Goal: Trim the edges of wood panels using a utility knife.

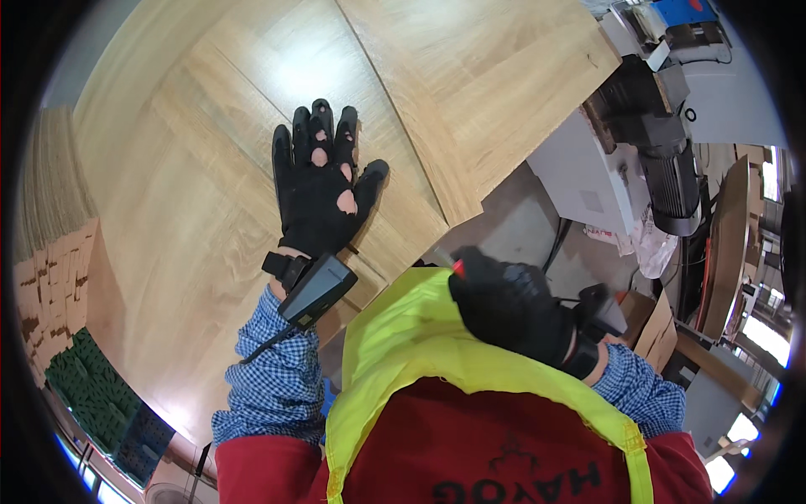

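My left hand [323, 189], in a worn black glove with holes over the fingers and knuckles, lies flat on a light wood-grain panel [210, 168]. Its fingers are stretched out and the thumb points away to the right. Close to my body, off the panel's near edge, my right hand [512, 307] in a black glove is closed around a small tool with a red part [458, 269]. Most of that tool is hidden by the fingers, so its kind cannot be made out. A second wood-grain panel [487, 92] lies beside the first, with a dark seam between them.
At the right stands a grey machine housing [579, 172] with a dark motor [672, 185]. A clear plastic bag [653, 248] hangs below. Stacked boards [50, 185] rise at the far left, near a green textured mat [92, 386]. Long brown boards [726, 244] lean at the far right.
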The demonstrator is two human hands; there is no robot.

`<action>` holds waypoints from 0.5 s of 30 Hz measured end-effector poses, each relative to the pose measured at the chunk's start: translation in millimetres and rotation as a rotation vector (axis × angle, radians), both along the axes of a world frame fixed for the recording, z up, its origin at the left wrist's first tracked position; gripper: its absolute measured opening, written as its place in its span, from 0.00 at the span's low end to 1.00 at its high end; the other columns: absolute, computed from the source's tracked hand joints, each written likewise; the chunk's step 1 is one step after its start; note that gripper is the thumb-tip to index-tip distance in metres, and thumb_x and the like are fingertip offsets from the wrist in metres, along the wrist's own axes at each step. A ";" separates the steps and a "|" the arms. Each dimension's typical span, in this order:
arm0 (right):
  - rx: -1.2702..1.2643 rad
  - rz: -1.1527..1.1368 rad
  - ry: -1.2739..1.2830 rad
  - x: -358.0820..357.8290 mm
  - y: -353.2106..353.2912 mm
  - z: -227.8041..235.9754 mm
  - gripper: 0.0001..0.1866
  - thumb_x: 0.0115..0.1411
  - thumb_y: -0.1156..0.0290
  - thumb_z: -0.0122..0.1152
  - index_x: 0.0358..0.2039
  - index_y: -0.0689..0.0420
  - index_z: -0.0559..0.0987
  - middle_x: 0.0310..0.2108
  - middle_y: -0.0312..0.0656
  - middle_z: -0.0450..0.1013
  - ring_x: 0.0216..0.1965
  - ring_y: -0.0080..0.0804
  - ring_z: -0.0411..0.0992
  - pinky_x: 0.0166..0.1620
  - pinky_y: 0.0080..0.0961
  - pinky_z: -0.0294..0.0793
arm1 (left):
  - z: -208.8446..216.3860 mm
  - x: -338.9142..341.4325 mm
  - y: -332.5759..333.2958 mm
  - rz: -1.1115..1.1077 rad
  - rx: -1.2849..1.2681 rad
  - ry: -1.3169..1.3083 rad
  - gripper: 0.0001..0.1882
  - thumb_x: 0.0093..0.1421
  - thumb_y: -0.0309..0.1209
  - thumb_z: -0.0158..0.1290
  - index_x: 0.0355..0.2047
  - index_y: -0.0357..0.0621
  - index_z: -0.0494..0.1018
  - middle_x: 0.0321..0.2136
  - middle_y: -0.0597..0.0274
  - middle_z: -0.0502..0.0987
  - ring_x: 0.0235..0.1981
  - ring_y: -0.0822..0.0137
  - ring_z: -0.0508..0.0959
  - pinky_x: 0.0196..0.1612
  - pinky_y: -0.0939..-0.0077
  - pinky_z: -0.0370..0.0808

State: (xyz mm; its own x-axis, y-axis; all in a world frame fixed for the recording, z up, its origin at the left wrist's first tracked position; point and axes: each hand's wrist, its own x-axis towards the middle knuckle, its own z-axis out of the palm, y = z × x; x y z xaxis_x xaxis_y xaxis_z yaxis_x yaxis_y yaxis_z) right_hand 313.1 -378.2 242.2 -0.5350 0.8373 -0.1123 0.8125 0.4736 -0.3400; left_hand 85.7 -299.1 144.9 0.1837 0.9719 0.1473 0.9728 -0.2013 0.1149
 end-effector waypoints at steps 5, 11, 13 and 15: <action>0.098 -0.032 -0.008 24.9 6.7 -18.0 0.07 0.59 0.70 0.57 0.33 0.59 0.71 0.14 0.47 0.69 0.15 0.42 0.70 0.19 0.37 0.68 | -1.7 3.7 3.8 0.035 0.041 -0.059 0.34 0.63 0.48 0.46 0.66 0.46 0.57 0.64 0.45 0.57 0.66 0.47 0.55 0.67 0.50 0.46; 0.012 -0.057 -0.090 26.4 -2.8 -22.0 0.08 0.58 0.70 0.56 0.34 0.61 0.71 0.14 0.42 0.67 0.14 0.37 0.69 0.19 0.34 0.68 | 23.0 47.3 0.3 -0.148 0.165 -0.560 0.28 0.59 0.32 0.53 0.59 0.36 0.65 0.59 0.46 0.66 0.62 0.45 0.62 0.65 0.47 0.53; 0.091 -0.041 -0.085 25.8 -1.3 -22.6 0.07 0.59 0.71 0.55 0.30 0.61 0.72 0.13 0.44 0.64 0.12 0.40 0.65 0.18 0.31 0.66 | 29.8 74.5 -6.2 -0.407 0.082 -0.759 0.28 0.57 0.31 0.53 0.58 0.38 0.66 0.59 0.49 0.66 0.63 0.47 0.61 0.66 0.47 0.51; 0.207 -0.008 -0.008 30.2 -1.4 -26.8 0.04 0.58 0.71 0.55 0.30 0.59 0.73 0.13 0.42 0.66 0.14 0.38 0.67 0.19 0.31 0.66 | 35.5 102.4 -12.0 -0.636 -0.068 -0.923 0.27 0.56 0.42 0.52 0.53 0.42 0.71 0.57 0.50 0.68 0.63 0.50 0.62 0.68 0.45 0.48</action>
